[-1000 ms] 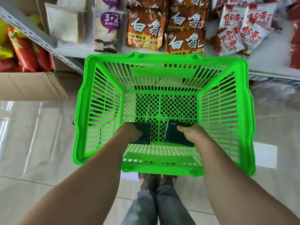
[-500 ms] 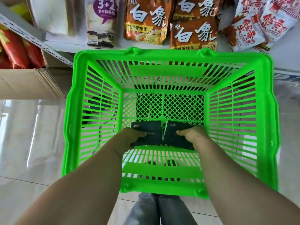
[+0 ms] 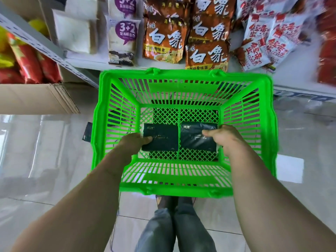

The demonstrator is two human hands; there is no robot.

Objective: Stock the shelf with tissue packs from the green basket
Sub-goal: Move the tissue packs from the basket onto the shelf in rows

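Glossy pale floor tiles (image 3: 45, 160) underfoot, a white metal shelf (image 3: 87, 60) ahead stacked with orange-brown noodle packets (image 3: 163, 39) and red-and-white snack bags (image 3: 263, 42). Both hands are down inside the bright green slatted plastic basket (image 3: 258, 124). The left hand (image 3: 132, 144) pinches 1 dark green soft tissue pack (image 3: 161, 137), thumb on top; the right hand (image 3: 223, 139) has its grip curled over a 2nd dark tissue pack (image 3: 196, 137) just beside it. 1 pack per hand looks like a double lift. The basket's far wall rises beyond both grips, between them and the shelf. A brown cardboard box (image 3: 36, 99) sits well left.
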